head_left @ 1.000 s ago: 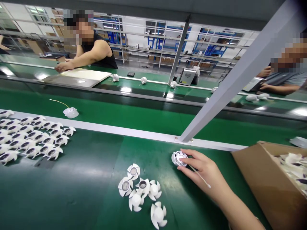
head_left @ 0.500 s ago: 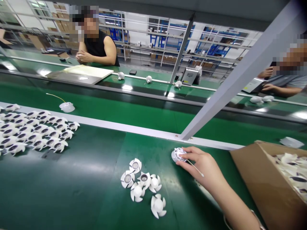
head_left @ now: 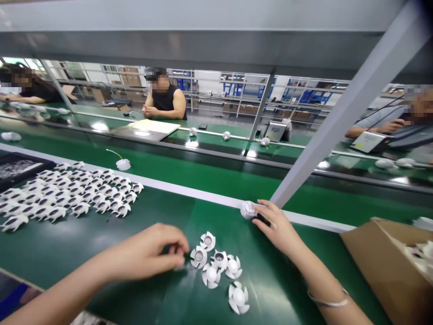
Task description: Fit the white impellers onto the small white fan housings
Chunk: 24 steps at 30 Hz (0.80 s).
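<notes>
My right hand [head_left: 277, 228] is at the white rail's edge, its fingertips on a round white plastic fan part [head_left: 248, 210]. A small dark piece [head_left: 263, 220] shows beneath those fingers. My left hand [head_left: 152, 250] hangs low over the green conveyor belt [head_left: 162, 212], fingers bunched, just left of a loose group of white fan impellers [head_left: 216, 266]. Whether those fingers pinch something small is hidden. Further left, many more impellers [head_left: 71, 196] lie packed in rows.
A cardboard box [head_left: 382, 266] of white parts stands at the right. A grey post [head_left: 331, 117] rises beside my right hand. A white wired housing [head_left: 123, 164] lies beyond the rail, and a dark tray [head_left: 20, 168] sits far left. Co-workers sit across further belts.
My left hand has entered from the lower left. The view has tilted upward and widened. My right hand has shifted toward the rail, and the thin wire by it no longer shows.
</notes>
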### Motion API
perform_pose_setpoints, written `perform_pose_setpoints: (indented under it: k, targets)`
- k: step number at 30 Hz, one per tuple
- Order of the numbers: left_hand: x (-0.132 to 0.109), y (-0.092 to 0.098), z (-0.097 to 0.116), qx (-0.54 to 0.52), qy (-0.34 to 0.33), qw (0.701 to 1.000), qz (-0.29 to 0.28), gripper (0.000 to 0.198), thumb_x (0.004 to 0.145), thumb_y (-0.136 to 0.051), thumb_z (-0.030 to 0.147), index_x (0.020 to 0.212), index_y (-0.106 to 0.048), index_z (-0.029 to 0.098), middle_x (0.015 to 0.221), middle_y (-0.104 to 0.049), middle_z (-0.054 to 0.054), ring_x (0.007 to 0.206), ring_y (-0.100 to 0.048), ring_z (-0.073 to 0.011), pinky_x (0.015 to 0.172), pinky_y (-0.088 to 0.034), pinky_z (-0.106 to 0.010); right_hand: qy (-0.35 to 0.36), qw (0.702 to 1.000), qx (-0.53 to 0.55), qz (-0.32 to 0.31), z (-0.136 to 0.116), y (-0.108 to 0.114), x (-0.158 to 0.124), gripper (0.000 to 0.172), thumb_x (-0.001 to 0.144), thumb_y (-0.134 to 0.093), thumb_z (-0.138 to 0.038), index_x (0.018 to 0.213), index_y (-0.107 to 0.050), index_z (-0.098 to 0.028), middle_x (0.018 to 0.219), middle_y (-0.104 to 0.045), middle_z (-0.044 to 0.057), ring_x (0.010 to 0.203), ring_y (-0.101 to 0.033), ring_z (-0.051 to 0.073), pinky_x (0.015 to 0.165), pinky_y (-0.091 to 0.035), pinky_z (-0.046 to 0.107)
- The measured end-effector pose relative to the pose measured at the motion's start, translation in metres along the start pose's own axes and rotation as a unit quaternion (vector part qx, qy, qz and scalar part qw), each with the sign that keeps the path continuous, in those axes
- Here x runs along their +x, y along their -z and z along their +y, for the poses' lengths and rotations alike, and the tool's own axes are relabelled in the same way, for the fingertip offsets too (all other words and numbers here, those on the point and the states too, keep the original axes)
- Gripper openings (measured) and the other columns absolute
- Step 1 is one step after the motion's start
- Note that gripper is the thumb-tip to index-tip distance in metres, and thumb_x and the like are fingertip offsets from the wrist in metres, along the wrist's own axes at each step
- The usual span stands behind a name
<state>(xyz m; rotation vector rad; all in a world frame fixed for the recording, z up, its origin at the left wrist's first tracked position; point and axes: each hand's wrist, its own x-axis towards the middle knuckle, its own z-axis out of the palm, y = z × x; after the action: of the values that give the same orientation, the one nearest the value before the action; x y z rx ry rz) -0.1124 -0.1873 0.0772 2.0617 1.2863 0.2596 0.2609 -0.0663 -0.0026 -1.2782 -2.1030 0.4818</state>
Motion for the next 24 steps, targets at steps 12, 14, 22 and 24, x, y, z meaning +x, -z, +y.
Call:
perform_pose_setpoints:
  k: [12,14,22,24]
  targets:
    - [0.223,-0.013,-0.006,-0.022,-0.111,0.983,-0.143,0.049,0.066,-0.081,0.056,0.095,-0.069,0.019,0.075,-0.066,0.002,0.063,-0.055,-0.0101,0.058,-0.037,-0.021,-0.183,0.973,-0.034,-0.138,0.04,0.078,-0.037,0.019,0.077,-0.056,-0.028,0.069,-0.069,-0.017,0.064,-0.066,0.002,0.06,-0.055,0.016,0.056,-0.041,0.026]
    - [0.241,-0.025,0.003,-0.01,-0.14,0.986,-0.092,0.049,0.067,-0.08,0.057,0.097,-0.07,0.02,0.08,-0.068,0.002,0.063,-0.055,-0.0094,0.058,-0.036,-0.021,-0.201,0.968,-0.038,-0.148,0.042,0.083,-0.038,0.019,0.078,-0.054,-0.026,0.071,-0.07,-0.017,0.067,-0.067,0.003,0.063,-0.056,0.016,0.058,-0.041,0.027]
    - [0.245,-0.04,0.014,-0.022,-0.267,0.955,0.128,0.029,0.085,-0.069,0.045,0.099,-0.071,0.02,0.084,-0.069,0.0,0.067,-0.06,-0.01,0.064,-0.046,-0.022,-0.225,0.965,-0.046,-0.124,0.042,0.092,-0.035,0.018,0.08,-0.052,-0.024,0.074,-0.067,-0.016,0.071,-0.067,0.004,0.065,-0.056,0.017,0.061,-0.041,0.028]
    - [0.232,-0.021,0.026,-0.091,-0.267,0.932,0.228,0.023,0.087,-0.067,0.04,0.095,-0.07,0.019,0.08,-0.069,0.001,0.068,-0.062,-0.0108,0.064,-0.049,-0.022,-0.229,0.965,-0.043,-0.117,0.043,0.09,-0.033,0.018,0.08,-0.052,-0.023,0.072,-0.066,-0.016,0.068,-0.065,0.003,0.064,-0.055,0.016,0.06,-0.04,0.027]
